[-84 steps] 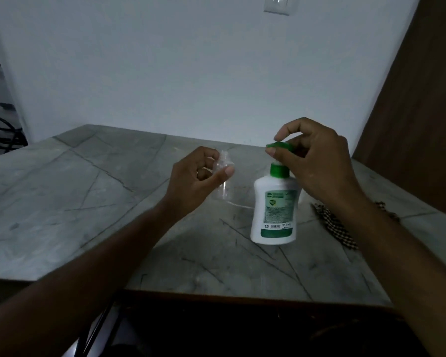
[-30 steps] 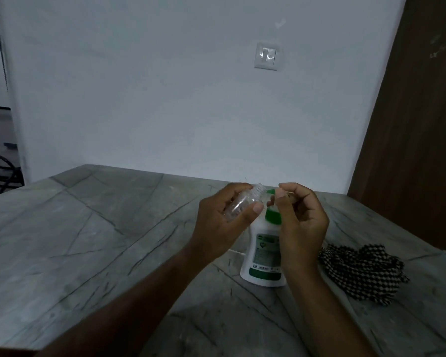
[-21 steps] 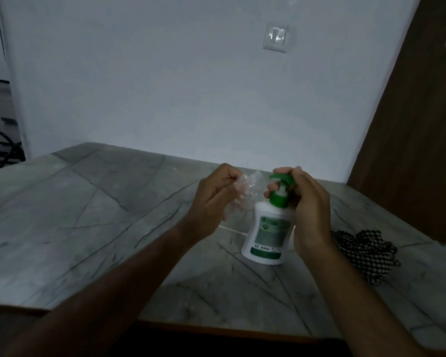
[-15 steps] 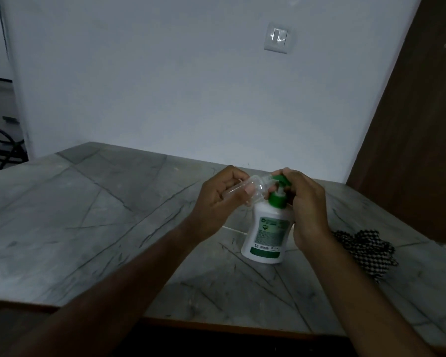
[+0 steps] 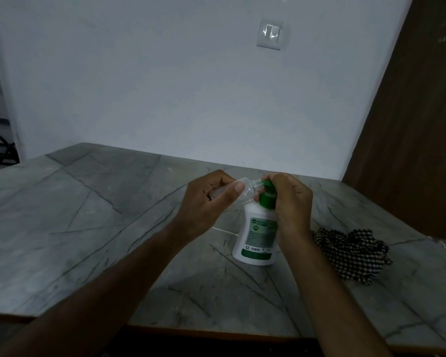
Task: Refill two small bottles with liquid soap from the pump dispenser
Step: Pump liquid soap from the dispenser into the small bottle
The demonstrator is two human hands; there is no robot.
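A white pump dispenser [image 5: 256,235] with a green pump head [image 5: 267,193] stands on the grey marble table [image 5: 88,217]. My left hand [image 5: 206,204] grips a small clear bottle [image 5: 247,189], tilted on its side, with its open neck held against the pump nozzle. My right hand [image 5: 290,202] is wrapped over the green pump head and down the dispenser's right side, pressing on the pump. Only one small bottle is in sight.
A black-and-white checked cloth [image 5: 353,253] lies crumpled on the table to the right of the dispenser. A thin white cord [image 5: 224,231] runs behind the dispenser. A white wall with a switch plate [image 5: 271,34] is behind; a brown door [image 5: 412,124] stands at right.
My left hand brought the clear bottle from apart up to the pump nozzle. My right hand moved from pinching the pump top to closing over it. The pump head sits lower now.
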